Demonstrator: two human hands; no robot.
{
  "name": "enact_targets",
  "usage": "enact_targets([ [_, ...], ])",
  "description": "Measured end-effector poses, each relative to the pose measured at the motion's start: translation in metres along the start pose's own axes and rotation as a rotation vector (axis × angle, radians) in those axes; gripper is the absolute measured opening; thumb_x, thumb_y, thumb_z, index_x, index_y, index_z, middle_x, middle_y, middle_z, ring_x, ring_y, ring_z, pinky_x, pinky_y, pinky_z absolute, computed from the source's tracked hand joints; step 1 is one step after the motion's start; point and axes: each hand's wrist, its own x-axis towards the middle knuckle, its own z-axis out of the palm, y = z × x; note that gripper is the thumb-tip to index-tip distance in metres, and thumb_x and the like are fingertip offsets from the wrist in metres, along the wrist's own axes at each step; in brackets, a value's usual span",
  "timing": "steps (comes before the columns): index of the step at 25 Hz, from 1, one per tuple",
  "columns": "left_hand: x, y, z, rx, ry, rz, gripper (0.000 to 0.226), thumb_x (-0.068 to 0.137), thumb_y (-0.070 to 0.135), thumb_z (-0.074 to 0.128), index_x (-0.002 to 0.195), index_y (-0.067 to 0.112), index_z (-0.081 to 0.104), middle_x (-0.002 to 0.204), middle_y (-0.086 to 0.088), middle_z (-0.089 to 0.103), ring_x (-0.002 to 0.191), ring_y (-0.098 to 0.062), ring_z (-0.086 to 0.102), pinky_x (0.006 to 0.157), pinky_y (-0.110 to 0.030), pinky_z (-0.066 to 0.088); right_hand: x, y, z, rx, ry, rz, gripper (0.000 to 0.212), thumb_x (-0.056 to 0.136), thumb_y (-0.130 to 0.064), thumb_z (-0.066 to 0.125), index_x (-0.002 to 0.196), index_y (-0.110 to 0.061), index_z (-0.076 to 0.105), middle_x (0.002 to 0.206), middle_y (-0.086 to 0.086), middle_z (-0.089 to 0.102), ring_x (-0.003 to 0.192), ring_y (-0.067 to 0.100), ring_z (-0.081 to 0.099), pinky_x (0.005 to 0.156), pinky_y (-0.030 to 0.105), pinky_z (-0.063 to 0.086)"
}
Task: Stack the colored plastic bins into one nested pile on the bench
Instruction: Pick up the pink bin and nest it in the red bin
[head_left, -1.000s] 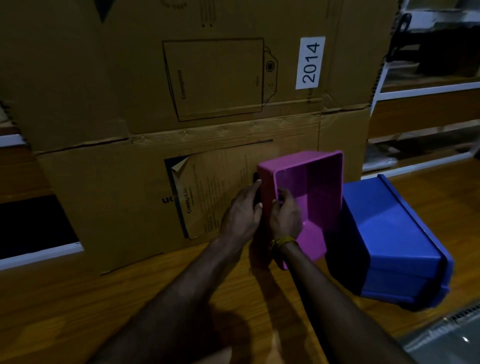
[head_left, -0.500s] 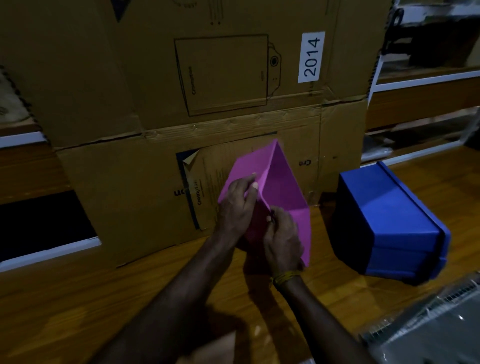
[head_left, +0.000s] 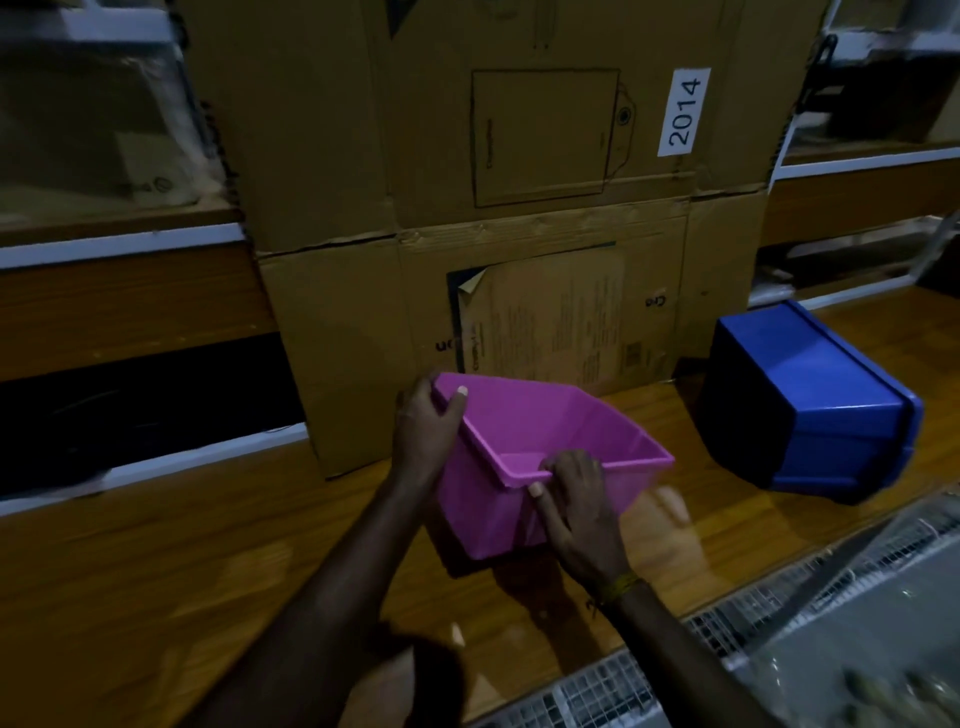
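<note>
Pink bin (head_left: 540, 441) upright, left hand (head_left: 423, 436) and right hand (head_left: 576, 499) gripping its rim.

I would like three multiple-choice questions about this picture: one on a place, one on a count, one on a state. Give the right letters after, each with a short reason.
1. Where does the blue plastic bin lie relative to the pink plastic bin?
A. To its right, apart from it
B. Nested inside it
C. To its left, touching it

2. How many coloured plastic bins show on the wooden bench?
A. One
B. Two
C. Four

3. How is the pink plastic bin placed?
A. Upside down, untouched
B. Opening upward, gripped at the rim by both hands
C. Flat on its side, under one hand

Answers: 1 A, bare bench shows between them. 2 B, only one pink and one blue appear. 3 B, the left hand and the right hand grip its rim and its inside is visible.
</note>
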Motion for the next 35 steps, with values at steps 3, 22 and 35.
enact_targets([
  [3,-0.013,-0.042,-0.028,-0.049,-0.055,-0.177,0.066,0.091,0.028,0.062,0.150,0.018,0.034,0.142,-0.014,0.051,0.125,-0.032,0.053,0.102,-0.040,0.047,-0.032,-0.020,0.012,0.079,-0.112,-0.045,0.026,0.096,-0.040,0.048,0.107,-0.017,0.053,0.115,-0.001,0.046,0.110,0.019,0.047,0.095,0.043,0.043],
  [22,-0.151,-0.012,-0.105,-0.305,0.527,-0.014,0.035,0.100,0.032,0.050,0.132,0.019,0.056,0.111,0.010,0.060,0.098,-0.005,0.057,0.069,-0.009,0.042,-0.058,-0.113,-0.008,0.540,0.268,0.522,0.039,0.102,-0.045,0.037,0.140,-0.041,0.046,0.142,-0.012,0.051,0.127,0.013,0.051,0.106,0.046,0.047],
  [35,-0.267,-0.035,-0.152,-0.266,0.718,-0.039,0.027,0.100,0.037,0.048,0.125,0.031,0.057,0.113,0.006,0.066,0.104,-0.017,0.065,0.080,-0.036,0.056,-0.104,-0.156,-0.004,0.890,-0.045,0.565,0.027,0.094,-0.061,0.041,0.117,-0.054,0.053,0.116,-0.019,0.061,0.096,0.001,0.065,0.074,0.035,0.054],
])
